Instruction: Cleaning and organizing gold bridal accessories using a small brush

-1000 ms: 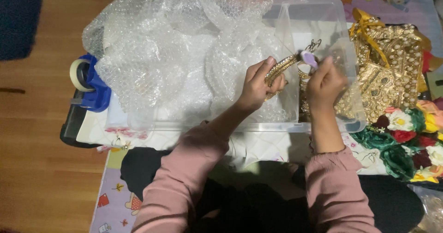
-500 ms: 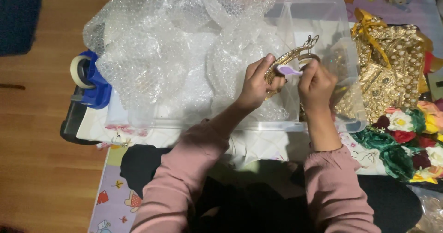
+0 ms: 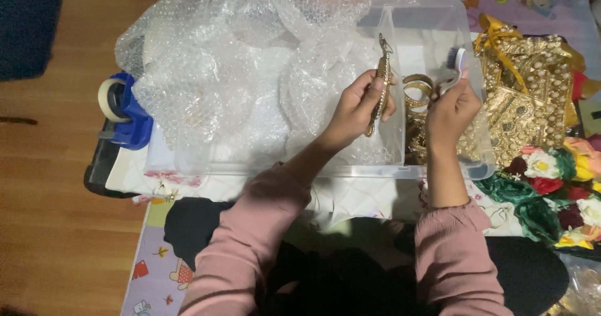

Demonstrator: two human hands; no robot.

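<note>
- Clear bubble wrap [image 3: 238, 72] lies heaped over the left part of a see-through plastic bin [image 3: 432, 31].
- Gold embroidered cloth [image 3: 532, 97] sits just right of the bin; fabric flowers [image 3: 551, 184] below it.
- Blue tape dispenser [image 3: 122, 109] rests left of the wrap.
- Left hand [image 3: 357, 112] is closed around a gold ornament strip [image 3: 380, 81], held upright over the bin.
- Right hand [image 3: 452, 110] pinches a small brush [image 3: 456, 65], apart from the strip.
</note>
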